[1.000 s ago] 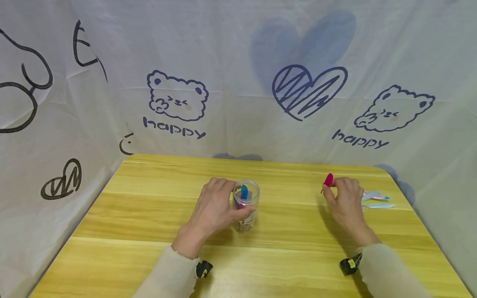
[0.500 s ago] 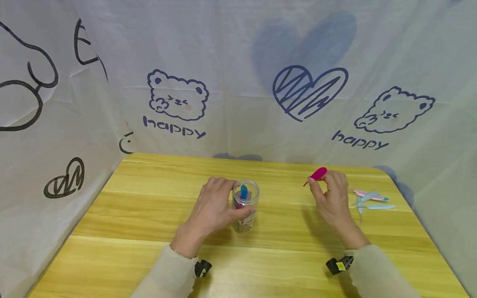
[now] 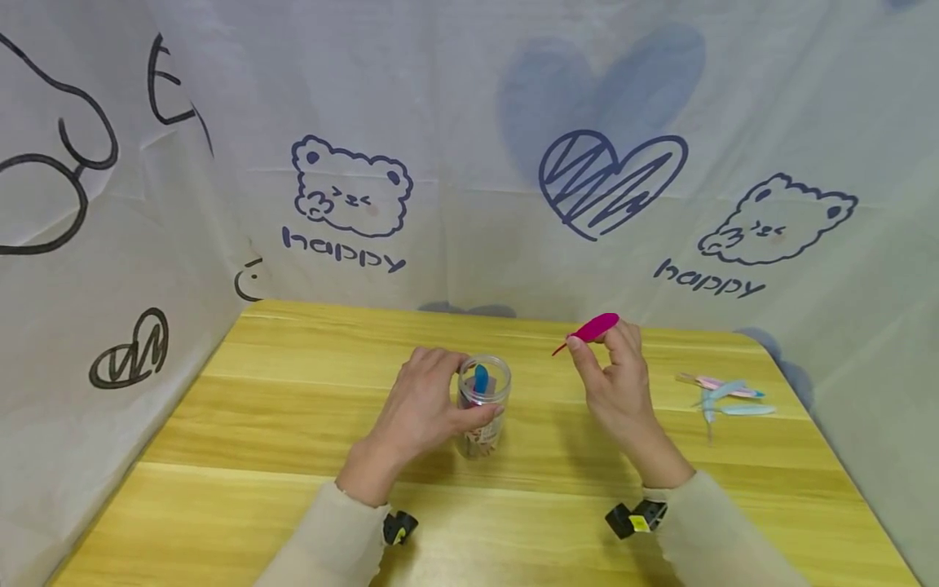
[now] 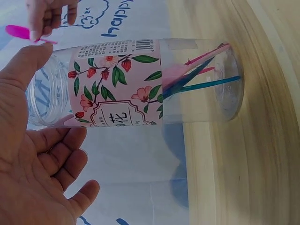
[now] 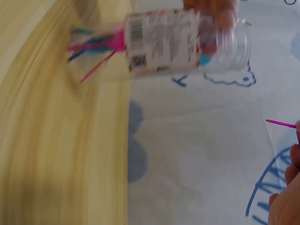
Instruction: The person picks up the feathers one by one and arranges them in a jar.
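A clear jar (image 3: 484,416) with a pink floral label (image 4: 115,84) stands upright on the table, its mouth uncovered. My left hand (image 3: 421,403) grips it near the rim, thumb on the near side and fingers on the far side. Inside are several pink and blue feathers, their quills (image 4: 201,84) reaching down to the base; a blue feather tip (image 3: 480,379) shows at the mouth. To the right of the jar, above the table, my right hand (image 3: 619,383) pinches a magenta feather (image 3: 596,328) between thumb and fingers. Its bare quill points left, toward the jar, still apart from it.
On the right side of the wooden table (image 3: 308,505) lies a small loose heap of pale blue feathers (image 3: 744,410) and a pink feather (image 3: 722,386). A white cloth (image 3: 469,269) with printed drawings hangs behind the table and along its sides.
My right hand has moved left and slightly up with the magenta feather, away from the loose feathers toward the jar. The feather has tipped closer to level. My left hand stays on the jar.
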Demonstrator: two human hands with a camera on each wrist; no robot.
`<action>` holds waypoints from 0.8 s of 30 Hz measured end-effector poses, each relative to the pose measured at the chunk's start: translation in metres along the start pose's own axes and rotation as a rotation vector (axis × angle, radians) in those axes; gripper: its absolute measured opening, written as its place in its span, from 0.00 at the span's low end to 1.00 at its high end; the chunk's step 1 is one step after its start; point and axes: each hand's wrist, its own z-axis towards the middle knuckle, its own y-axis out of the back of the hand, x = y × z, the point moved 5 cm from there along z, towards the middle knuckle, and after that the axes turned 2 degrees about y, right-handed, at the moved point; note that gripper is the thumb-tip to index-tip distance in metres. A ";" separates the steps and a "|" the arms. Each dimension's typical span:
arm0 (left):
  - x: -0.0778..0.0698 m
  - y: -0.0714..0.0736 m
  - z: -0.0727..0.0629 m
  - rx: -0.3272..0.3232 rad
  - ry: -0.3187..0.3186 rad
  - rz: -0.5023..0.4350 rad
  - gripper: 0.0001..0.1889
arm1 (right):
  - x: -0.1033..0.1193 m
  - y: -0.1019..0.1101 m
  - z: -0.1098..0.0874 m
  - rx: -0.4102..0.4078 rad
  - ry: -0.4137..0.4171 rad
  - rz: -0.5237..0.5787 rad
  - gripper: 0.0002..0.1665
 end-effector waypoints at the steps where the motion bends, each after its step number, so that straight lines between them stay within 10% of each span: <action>1: 0.000 0.000 0.000 -0.001 -0.002 -0.001 0.36 | 0.003 -0.003 0.001 0.005 -0.013 0.017 0.06; 10: 0.001 -0.002 0.000 -0.012 -0.009 0.002 0.37 | 0.024 -0.035 0.001 0.113 -0.095 0.079 0.03; 24: 0.000 -0.001 0.001 -0.023 -0.039 0.078 0.37 | 0.030 -0.058 -0.017 0.180 0.174 -0.104 0.09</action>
